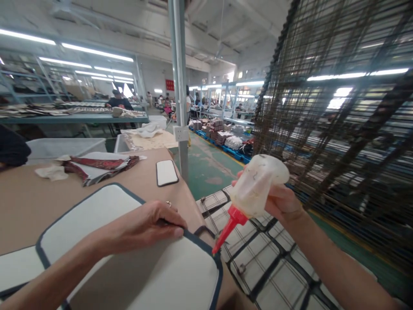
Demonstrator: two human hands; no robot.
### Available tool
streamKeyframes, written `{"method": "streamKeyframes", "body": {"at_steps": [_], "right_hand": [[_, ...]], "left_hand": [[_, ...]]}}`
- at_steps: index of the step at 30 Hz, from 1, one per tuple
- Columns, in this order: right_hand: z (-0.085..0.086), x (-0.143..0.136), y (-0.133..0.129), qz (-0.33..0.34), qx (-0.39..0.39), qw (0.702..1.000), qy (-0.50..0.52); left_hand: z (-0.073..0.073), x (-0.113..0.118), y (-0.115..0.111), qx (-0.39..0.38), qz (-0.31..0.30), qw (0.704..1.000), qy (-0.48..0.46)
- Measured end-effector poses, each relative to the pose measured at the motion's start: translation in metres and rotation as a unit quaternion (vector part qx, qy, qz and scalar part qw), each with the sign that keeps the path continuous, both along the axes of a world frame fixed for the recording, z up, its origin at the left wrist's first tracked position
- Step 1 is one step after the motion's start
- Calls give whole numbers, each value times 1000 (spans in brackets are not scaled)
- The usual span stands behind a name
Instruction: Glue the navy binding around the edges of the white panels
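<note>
My right hand (284, 200) is wrapped round a cloudy squeeze bottle (253, 185), tipped so its red nozzle (229, 226) points down. The nozzle tip is at the dark edging of a white panel with rounded corners (180, 275), close to its far right corner; whether it touches, I cannot tell. My left hand (158, 224), with a ring on one finger, pinches that panel's dark upper edge between thumb and fingers. Behind it, another white panel with dark edging (93, 211) lies on the brown-covered table (158, 193).
A small white dark-edged piece (167, 173) lies near the table's right edge. Patterned fabric pieces (103, 168) lie further left. White panels sit on a wire rack (258, 254) at the right, beside an upright wire-mesh rack (322, 107). A metal post (180, 86) rises behind the table.
</note>
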State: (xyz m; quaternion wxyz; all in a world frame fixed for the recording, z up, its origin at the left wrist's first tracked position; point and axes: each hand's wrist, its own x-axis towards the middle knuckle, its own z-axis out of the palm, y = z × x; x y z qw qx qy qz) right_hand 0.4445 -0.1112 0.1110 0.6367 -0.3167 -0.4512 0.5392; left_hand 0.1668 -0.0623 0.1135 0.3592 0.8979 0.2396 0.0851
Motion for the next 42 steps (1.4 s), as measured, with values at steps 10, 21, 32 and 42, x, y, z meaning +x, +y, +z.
{"method": "streamKeyframes", "body": {"at_steps": [10,21,32,42], "right_hand": [[-7,1,10,36,-9,999,6],[-15,2,5,13,-16,1000,6],[-33,5,-9,-56,33,998,-7],[-37,-9,-8,-86,80,992,50]], "left_hand": [[9,-5,-7,-48,-1,997,53],[6,-17,-6,-53,14,998,28],[-12,-34,1,-57,104,993,12],[-26,-47,4,0,171,985,24]]}}
